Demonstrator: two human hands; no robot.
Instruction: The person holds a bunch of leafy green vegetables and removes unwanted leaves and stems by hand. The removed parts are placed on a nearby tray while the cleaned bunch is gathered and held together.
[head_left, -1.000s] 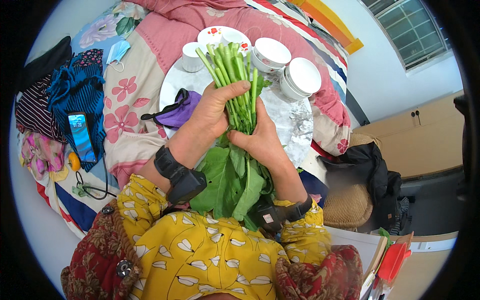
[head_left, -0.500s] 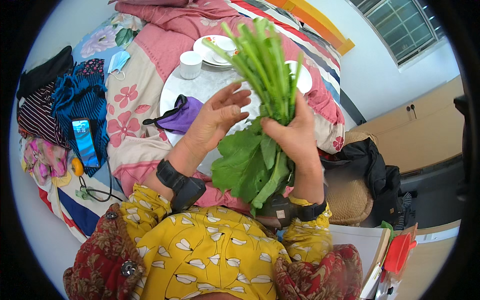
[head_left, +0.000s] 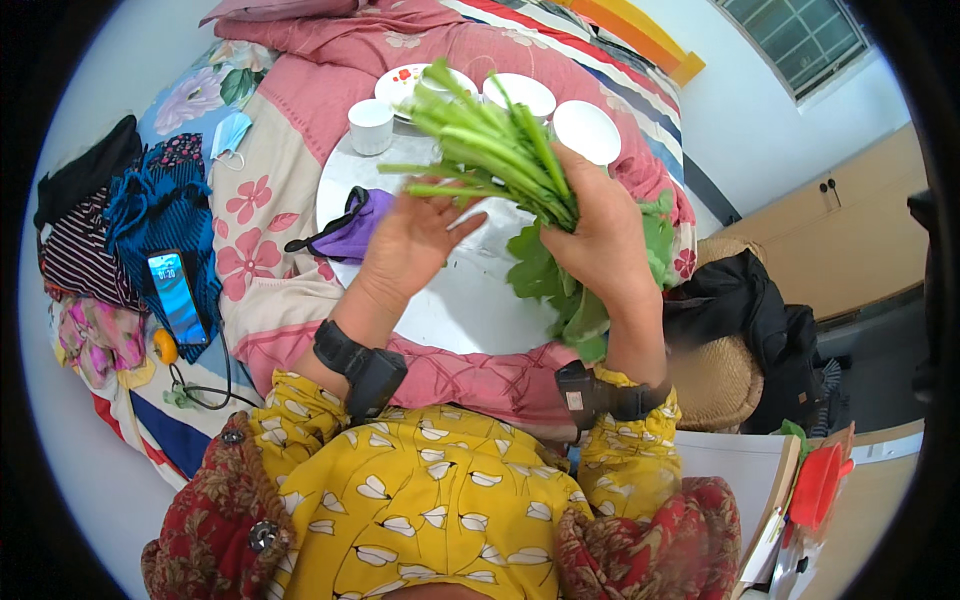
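The right hand [head_left: 605,215] has its fingers clamped round a bunch of leafy greens [head_left: 520,170], the stems fanning out to the left of them and the leaves hanging below. The left hand [head_left: 415,240] holds its fingers apart just under the stem ends; whether they touch cannot be told. Beneath both sets of fingers is a round table [head_left: 470,305]; left of the left fingers lies a purple cloth [head_left: 365,228], beyond them a white cup [head_left: 371,128], and just beyond the right fingers a white bowl [head_left: 588,133].

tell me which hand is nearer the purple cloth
Left. The left hand is beside the right edge of the purple cloth in view; the right hand is farther right, gripping the leafy greens.
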